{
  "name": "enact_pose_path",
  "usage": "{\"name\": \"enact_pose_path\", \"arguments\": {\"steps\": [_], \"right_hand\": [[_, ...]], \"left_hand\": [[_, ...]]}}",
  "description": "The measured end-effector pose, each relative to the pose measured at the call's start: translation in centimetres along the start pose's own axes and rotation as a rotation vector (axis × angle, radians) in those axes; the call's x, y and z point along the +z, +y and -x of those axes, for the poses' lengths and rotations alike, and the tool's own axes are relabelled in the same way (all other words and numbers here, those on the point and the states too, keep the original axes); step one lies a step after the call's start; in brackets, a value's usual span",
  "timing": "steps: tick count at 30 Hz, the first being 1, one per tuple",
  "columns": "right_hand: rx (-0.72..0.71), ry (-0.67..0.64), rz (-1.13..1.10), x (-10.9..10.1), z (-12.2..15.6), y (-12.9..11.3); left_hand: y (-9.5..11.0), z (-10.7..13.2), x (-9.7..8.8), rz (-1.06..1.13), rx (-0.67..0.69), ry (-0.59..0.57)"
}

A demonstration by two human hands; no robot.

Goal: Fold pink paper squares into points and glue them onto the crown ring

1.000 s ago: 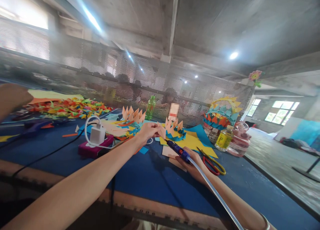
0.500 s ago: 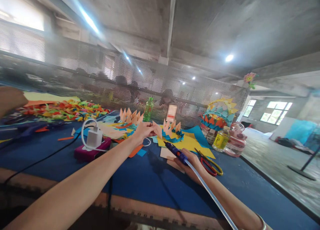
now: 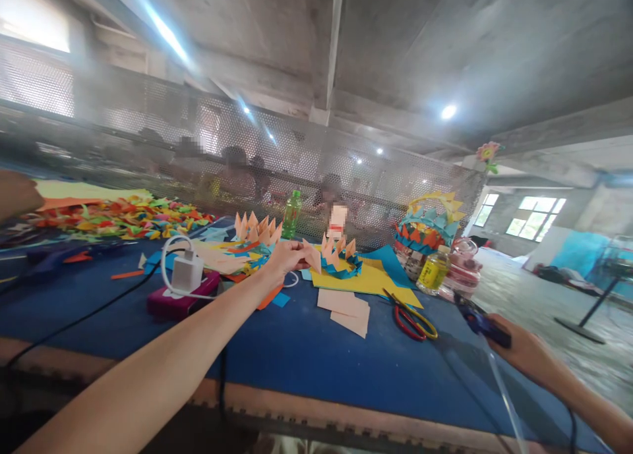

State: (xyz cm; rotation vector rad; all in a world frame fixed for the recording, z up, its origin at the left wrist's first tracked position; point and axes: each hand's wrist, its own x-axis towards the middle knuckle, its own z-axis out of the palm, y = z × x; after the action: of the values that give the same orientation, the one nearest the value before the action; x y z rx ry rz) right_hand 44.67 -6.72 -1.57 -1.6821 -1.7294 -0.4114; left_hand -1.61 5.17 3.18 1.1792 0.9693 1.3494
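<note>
My left hand [image 3: 283,261] pinches a folded peach paper triangle [image 3: 311,256] between thumb and fingertips, above the blue table [image 3: 297,355]. Just right of it stands a ring of blue folded paper with peach points [image 3: 341,259]. Out at the table's right edge, my right hand [image 3: 514,342] is closed around a dark blue glue gun [image 3: 477,317], its nozzle pointing away to the left. A long clear glue stick [image 3: 504,391] trails from its rear. Peach paper pieces [image 3: 346,309] and red-and-yellow-handled scissors [image 3: 415,321] lie between my hands.
Yellow sheets [image 3: 368,279] lie under the ring. A second peach-pointed ring [image 3: 257,228], a green bottle [image 3: 293,213], a yellow-labelled bottle [image 3: 434,273] and stacked paper rings [image 3: 430,227] stand behind. At left are a purple power strip [image 3: 182,299] and a paper-scrap heap [image 3: 119,220].
My right hand has carried the glue gun from beside the paper triangle to the table's right edge, uncovering the peach pieces. My left hand keeps its pinch. The view has shifted slightly.
</note>
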Motion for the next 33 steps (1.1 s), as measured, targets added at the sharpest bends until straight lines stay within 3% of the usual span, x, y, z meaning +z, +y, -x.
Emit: {"name": "enact_pose_path", "arguments": {"steps": [2,5,7,13,16,21,26,29,33], "right_hand": [[0.074,-0.193,-0.109,-1.5,0.6,4.3],[0.18,-0.247,-0.097,-3.6,1.3,8.8],[0.221,-0.307,-0.085,-4.6,1.6,10.2],[0.236,-0.329,-0.023,-5.1,2.0,9.5],[0.206,-0.287,0.191,-4.9,0.9,8.2],[0.078,-0.239,0.316,-2.4,-3.6,3.1],[-0.225,-0.332,0.26,3.8,-7.7,-7.8],[-0.305,-0.351,0.26,7.8,-8.9,-14.3],[-0.342,-0.341,0.283,11.5,-10.0,-19.3]], "left_hand": [[0.0,0.1,0.1,0.001,-0.004,-0.002],[0.0,0.1,0.1,0.003,-0.009,-0.004],[0.0,0.1,0.2,0.003,-0.012,-0.001],[0.0,0.0,0.1,-0.002,-0.016,0.008],[0.1,0.0,0.1,0.004,-0.016,-0.001],[0.2,0.0,0.2,0.014,-0.02,0.005],[0.6,0.1,0.1,0.017,-0.024,0.009],[0.7,0.0,0.0,0.019,-0.025,0.005],[0.8,-0.1,-0.2,0.034,-0.021,-0.006]]}}
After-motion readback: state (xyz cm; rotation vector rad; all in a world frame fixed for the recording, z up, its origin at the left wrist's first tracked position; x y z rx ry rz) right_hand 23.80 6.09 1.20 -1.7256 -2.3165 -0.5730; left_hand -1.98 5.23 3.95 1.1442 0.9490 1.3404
